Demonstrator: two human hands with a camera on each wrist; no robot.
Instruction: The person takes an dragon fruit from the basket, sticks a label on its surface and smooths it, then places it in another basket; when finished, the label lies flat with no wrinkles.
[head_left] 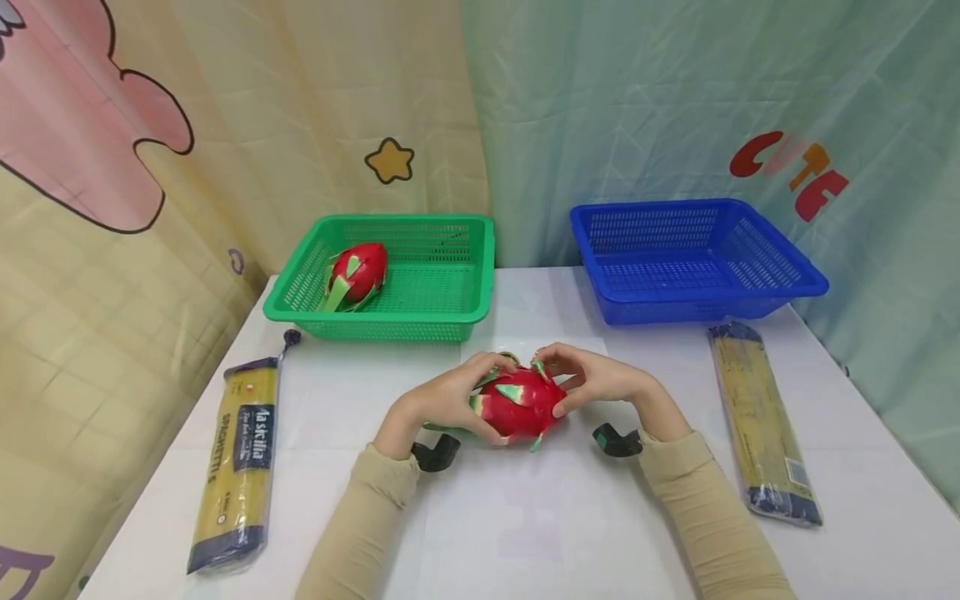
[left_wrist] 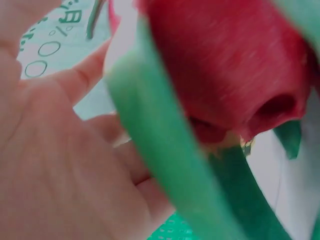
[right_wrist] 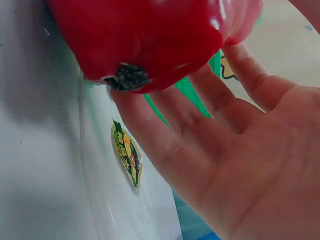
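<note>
A red dragon fruit (head_left: 523, 407) sits cupped over the tabletop (head_left: 337, 392), the left hand (head_left: 456, 397) curving half-spread fingers and thumb round its 9 o'clock end, the right hand (head_left: 595, 379), likewise half-spread, gripping it from 2 o'clock.

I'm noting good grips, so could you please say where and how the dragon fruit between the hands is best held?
The rounded red body of the dragon fruit seems best, with the left hand and right hand coming from opposite sides: it bulges broadly, giving curved flanks to cup, while the green scales look thin.
</note>
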